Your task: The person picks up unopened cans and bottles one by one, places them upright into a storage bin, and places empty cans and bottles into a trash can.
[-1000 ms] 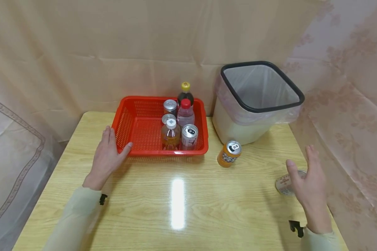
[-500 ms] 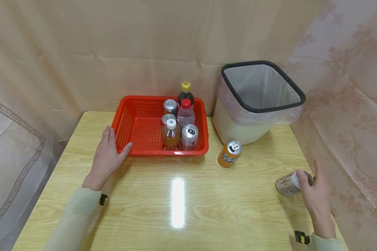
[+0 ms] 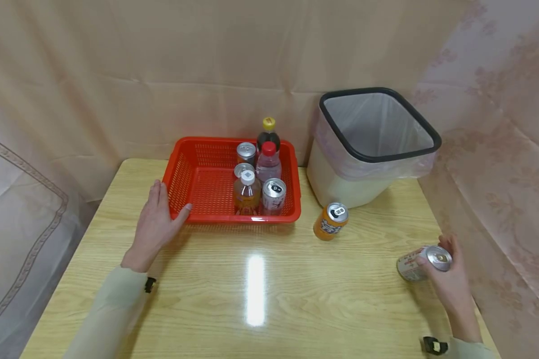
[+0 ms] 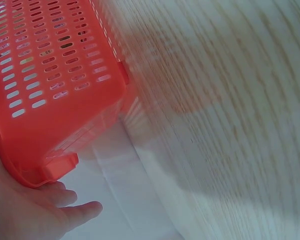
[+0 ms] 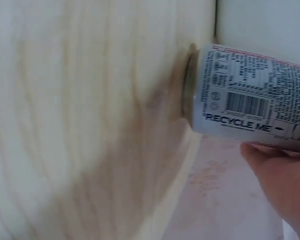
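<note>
My right hand [image 3: 453, 286] grips a beverage can [image 3: 412, 267] at the table's right side, thumb on the near side and fingers behind it. The can leans toward my hand, its silver top facing up and its base at the table. In the right wrist view the can's pale label [image 5: 250, 95] shows a barcode and the words "RECYCLE ME". My left hand [image 3: 154, 224] rests against the front left corner of a red plastic basket [image 3: 233, 218]. Its fingers lie straight along the outer side, and the thumb reaches to the front rim.
In the basket's right half stand a white-capped bottle [image 3: 247, 194], a red-capped bottle [image 3: 268, 164], a yellow-capped dark bottle [image 3: 268, 134] and several cans. An orange can [image 3: 331, 222] stands before a lined bin [image 3: 350, 184] with a black rim. Curtains [image 3: 206, 60] hang behind.
My right hand has come down onto the can and closed around it. The can has tipped more upright, turning its top into view. My left hand stays at the basket.
</note>
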Motion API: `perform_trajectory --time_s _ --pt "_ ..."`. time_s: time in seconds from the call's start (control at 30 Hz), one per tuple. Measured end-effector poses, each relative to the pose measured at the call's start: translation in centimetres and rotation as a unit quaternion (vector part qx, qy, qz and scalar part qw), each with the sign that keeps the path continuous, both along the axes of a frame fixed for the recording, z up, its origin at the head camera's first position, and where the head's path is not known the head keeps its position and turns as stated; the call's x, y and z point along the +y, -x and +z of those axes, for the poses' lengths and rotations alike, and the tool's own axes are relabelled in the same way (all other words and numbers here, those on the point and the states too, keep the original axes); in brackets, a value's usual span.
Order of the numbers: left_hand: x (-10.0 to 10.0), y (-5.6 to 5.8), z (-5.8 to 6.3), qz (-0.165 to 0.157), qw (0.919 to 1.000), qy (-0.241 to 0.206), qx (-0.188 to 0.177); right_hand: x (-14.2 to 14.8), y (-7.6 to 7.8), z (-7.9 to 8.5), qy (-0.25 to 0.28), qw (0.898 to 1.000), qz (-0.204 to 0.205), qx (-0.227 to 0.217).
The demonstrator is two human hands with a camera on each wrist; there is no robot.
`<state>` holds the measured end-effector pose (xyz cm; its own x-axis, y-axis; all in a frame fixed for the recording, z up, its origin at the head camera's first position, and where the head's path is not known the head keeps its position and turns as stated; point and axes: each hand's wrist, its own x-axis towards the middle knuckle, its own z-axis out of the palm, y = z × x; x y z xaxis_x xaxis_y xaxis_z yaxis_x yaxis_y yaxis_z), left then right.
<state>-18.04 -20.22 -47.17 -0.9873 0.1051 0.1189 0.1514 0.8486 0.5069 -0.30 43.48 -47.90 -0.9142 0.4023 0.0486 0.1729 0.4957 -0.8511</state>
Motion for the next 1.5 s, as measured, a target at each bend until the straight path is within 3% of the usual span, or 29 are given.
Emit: perform_trajectory --time_s 0.4,0.63,1.07,1.5 --pt "0.0 0.1 -0.1 0.0 1.0 -0.004 0.003 0.6 0.1 -1.4 0.104 0.992 -0.004 0.065" --pt "0.0 0.1 -0.2 0.001 1.0 -0.004 -0.001 0.6 -0.1 -0.9 -0.022 0.999 -0.02 -0.013" --pt "0.0 0.1 -0.3 0.005 1.0 -0.003 -0.001 0.4 0.2 -1.0 -0.042 0.994 -0.082 -0.052" --pt "0.0 0.0 -0.2 0.003 1.0 -0.009 0.002 0.3 0.2 -0.7 -0.063 0.995 -0.064 -0.043"
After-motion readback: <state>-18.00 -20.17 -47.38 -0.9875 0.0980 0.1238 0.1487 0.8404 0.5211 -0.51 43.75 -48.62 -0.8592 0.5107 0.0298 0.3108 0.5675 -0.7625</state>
